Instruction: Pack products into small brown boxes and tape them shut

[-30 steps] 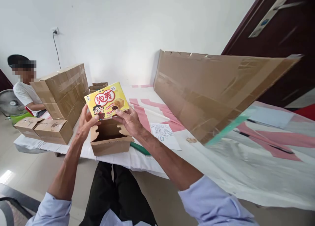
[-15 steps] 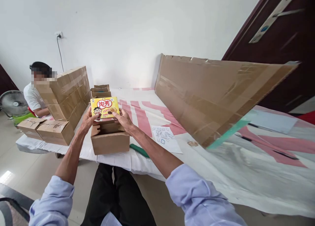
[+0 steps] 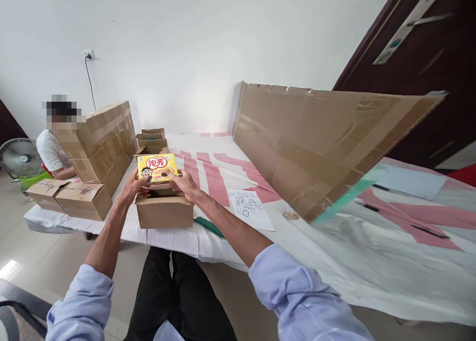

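Observation:
Between my hands is a yellow snack box [image 3: 157,167] with red lettering and a cartoon face, its printed front turned toward me. My left hand [image 3: 134,185] grips its left edge, thumb on the front. At its right edge, my right hand [image 3: 185,184] grips it the same way. Right below and behind my hands stands an open cardboard box [image 3: 164,215] near the table's front edge; its inside is mostly hidden. A green object [image 3: 209,227] lies on the cloth just right of that carton.
Stacked, taped cartons [image 3: 102,145] rise at left, with two smaller cartons [image 3: 82,199] in front. A person [image 3: 55,150] sits behind them. More open boxes [image 3: 151,139] stand farther back. A large cardboard panel [image 3: 320,138] leans on the right, near a paper with drawings [image 3: 251,209].
Both hands have lowered the yellow snack box slightly toward the open carton. Its front looks tilted a little more. The carton appears shifted slightly up in the view.

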The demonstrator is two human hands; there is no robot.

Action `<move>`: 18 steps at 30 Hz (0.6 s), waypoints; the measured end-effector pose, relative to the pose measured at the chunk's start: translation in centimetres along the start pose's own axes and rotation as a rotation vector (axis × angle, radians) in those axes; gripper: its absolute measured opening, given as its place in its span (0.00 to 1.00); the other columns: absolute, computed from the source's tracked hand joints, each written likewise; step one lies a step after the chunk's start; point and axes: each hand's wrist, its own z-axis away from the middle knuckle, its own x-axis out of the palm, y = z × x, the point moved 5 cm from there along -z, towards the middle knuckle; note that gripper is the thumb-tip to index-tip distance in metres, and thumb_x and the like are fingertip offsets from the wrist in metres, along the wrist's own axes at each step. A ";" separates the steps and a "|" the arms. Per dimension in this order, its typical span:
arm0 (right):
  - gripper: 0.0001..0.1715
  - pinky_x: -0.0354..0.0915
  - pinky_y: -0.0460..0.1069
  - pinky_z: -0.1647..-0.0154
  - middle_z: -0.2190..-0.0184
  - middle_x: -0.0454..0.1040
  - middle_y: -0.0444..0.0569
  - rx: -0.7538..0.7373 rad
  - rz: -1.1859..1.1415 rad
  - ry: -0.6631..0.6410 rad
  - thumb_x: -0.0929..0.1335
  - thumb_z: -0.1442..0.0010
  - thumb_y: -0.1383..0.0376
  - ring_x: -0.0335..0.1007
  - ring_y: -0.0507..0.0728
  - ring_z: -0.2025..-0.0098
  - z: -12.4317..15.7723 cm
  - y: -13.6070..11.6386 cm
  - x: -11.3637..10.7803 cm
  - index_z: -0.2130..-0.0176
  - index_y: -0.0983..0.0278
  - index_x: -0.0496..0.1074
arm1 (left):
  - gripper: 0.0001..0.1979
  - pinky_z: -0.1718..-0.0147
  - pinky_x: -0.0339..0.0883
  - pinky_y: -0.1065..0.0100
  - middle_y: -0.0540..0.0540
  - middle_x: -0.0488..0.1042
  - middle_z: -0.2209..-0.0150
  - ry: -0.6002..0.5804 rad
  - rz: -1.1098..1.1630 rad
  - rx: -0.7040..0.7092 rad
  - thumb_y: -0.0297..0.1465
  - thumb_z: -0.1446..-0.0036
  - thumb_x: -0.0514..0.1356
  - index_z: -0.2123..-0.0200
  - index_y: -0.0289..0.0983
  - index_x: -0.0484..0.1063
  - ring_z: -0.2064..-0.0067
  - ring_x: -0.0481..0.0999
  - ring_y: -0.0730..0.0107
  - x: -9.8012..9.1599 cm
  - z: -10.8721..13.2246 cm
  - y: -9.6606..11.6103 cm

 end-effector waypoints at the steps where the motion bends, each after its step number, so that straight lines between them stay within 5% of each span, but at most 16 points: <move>1: 0.33 0.72 0.43 0.77 0.48 0.83 0.58 -0.007 0.001 -0.002 0.77 0.36 0.53 0.82 0.56 0.61 0.0 -0.3 0.0 0.40 0.65 0.71 | 0.40 0.72 0.76 0.69 0.41 0.82 0.54 -0.003 0.001 0.009 0.47 0.52 0.75 0.38 0.39 0.73 0.64 0.82 0.64 0.0 -0.1 0.3; 13: 0.37 0.79 0.49 0.68 0.46 0.83 0.59 -0.236 -0.005 -0.049 0.79 0.40 0.50 0.83 0.60 0.56 0.3 -5.5 -1.4 0.40 0.63 0.70 | 0.42 0.71 0.75 0.70 0.42 0.83 0.52 0.009 0.050 0.186 0.46 0.50 0.74 0.34 0.40 0.70 0.62 0.83 0.63 0.8 0.5 5.5; 18: 0.36 0.81 0.53 0.55 0.44 0.82 0.57 -0.325 -0.010 -0.083 0.79 0.42 0.49 0.82 0.61 0.50 0.6 -7.3 -1.7 0.42 0.61 0.72 | 0.47 0.69 0.77 0.69 0.42 0.83 0.52 0.033 0.054 0.246 0.44 0.49 0.75 0.29 0.39 0.66 0.59 0.82 0.62 0.9 0.6 6.8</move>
